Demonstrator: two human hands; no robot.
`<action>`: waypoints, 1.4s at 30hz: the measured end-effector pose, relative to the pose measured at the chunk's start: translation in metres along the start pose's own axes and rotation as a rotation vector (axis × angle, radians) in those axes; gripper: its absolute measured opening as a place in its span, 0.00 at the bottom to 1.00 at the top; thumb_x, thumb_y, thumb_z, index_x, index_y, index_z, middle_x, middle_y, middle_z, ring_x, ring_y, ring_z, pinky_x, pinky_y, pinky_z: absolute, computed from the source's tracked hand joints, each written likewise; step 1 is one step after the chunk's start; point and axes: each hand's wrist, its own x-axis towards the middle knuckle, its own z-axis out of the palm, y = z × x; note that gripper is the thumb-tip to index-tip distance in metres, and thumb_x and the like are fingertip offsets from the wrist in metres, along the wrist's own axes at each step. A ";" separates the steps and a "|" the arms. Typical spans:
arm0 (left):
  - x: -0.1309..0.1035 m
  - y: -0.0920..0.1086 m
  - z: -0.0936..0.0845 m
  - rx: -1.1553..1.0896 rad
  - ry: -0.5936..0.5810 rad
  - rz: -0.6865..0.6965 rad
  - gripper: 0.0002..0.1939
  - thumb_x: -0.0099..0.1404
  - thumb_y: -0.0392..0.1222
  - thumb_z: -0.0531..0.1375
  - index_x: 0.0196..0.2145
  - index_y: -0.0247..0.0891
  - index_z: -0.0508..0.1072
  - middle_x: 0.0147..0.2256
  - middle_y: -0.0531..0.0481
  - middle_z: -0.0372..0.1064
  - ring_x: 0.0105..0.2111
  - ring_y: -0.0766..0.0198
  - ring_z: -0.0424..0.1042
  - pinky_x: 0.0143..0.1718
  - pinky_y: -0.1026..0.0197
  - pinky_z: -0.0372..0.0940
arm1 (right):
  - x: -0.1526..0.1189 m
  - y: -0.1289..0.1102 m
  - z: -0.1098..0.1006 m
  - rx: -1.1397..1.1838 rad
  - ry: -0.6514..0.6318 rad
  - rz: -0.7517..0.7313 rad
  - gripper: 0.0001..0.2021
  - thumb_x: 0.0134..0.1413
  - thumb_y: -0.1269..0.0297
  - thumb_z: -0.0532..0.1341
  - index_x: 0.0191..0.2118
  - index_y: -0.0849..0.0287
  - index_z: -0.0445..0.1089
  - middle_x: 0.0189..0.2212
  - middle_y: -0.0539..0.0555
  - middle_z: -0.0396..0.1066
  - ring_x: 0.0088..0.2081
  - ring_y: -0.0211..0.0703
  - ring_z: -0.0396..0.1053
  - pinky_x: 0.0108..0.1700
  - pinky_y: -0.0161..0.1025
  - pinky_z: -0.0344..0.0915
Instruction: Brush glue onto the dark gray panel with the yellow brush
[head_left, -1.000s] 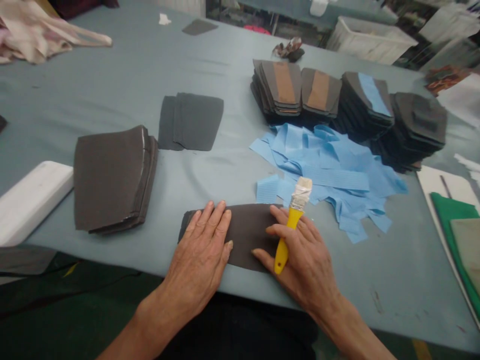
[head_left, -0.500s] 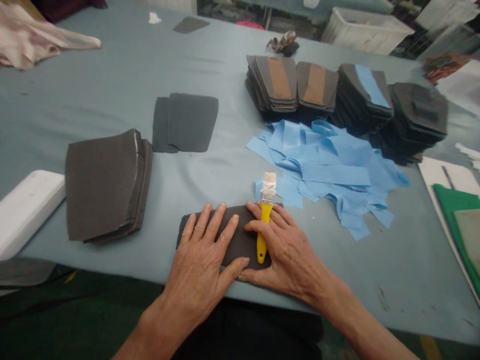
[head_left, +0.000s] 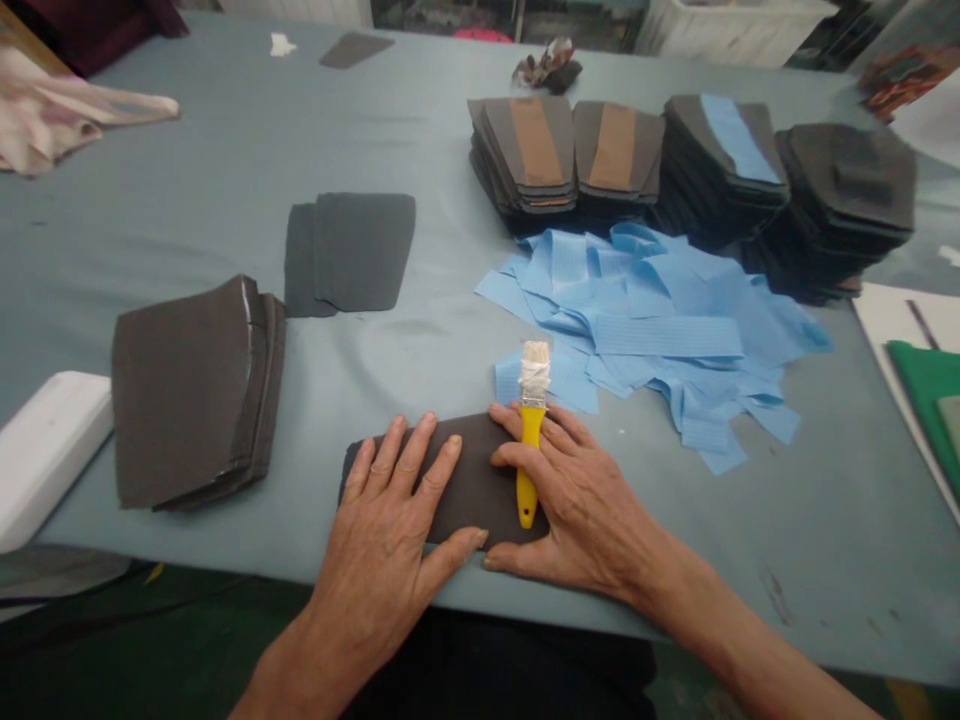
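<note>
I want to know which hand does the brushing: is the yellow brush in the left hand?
No, the right hand holds the yellow brush; the left hand lies flat on the dark piece.

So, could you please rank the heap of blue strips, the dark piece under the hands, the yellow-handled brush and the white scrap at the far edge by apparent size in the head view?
1. Heap of blue strips.
2. Dark piece under both hands, partly hidden.
3. Yellow-handled brush.
4. White scrap, though its distance makes it look smaller.
</note>
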 end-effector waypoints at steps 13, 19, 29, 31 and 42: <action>0.001 -0.002 -0.002 0.045 -0.009 0.029 0.35 0.81 0.61 0.44 0.72 0.33 0.63 0.73 0.32 0.59 0.71 0.33 0.59 0.67 0.34 0.56 | -0.027 0.018 -0.017 -0.074 -0.051 0.049 0.44 0.37 0.39 0.81 0.54 0.54 0.62 0.70 0.75 0.64 0.70 0.68 0.66 0.70 0.66 0.63; 0.001 -0.001 0.000 0.051 0.005 0.022 0.36 0.81 0.61 0.43 0.71 0.32 0.64 0.72 0.32 0.60 0.70 0.32 0.61 0.67 0.34 0.56 | -0.037 0.029 -0.033 -0.117 -0.018 0.035 0.42 0.42 0.38 0.78 0.54 0.55 0.62 0.69 0.76 0.65 0.68 0.71 0.68 0.67 0.69 0.66; 0.001 0.002 0.000 0.043 0.019 0.000 0.34 0.80 0.60 0.46 0.70 0.34 0.65 0.72 0.33 0.61 0.70 0.33 0.62 0.66 0.34 0.59 | -0.013 -0.026 -0.001 0.053 0.274 0.082 0.12 0.68 0.62 0.66 0.50 0.53 0.62 0.63 0.68 0.74 0.62 0.53 0.76 0.57 0.50 0.77; 0.000 0.003 -0.001 0.033 0.003 -0.009 0.34 0.79 0.60 0.50 0.71 0.35 0.65 0.73 0.34 0.60 0.71 0.34 0.61 0.67 0.34 0.59 | -0.010 -0.029 0.009 0.025 0.343 0.145 0.12 0.69 0.64 0.66 0.50 0.53 0.63 0.60 0.67 0.76 0.57 0.51 0.80 0.52 0.46 0.79; -0.001 0.004 -0.003 0.012 -0.034 -0.017 0.32 0.81 0.57 0.47 0.71 0.35 0.64 0.74 0.34 0.59 0.72 0.34 0.60 0.68 0.32 0.58 | 0.001 -0.029 0.029 -0.070 0.270 0.191 0.11 0.67 0.68 0.61 0.53 0.58 0.63 0.64 0.69 0.72 0.67 0.65 0.70 0.65 0.63 0.72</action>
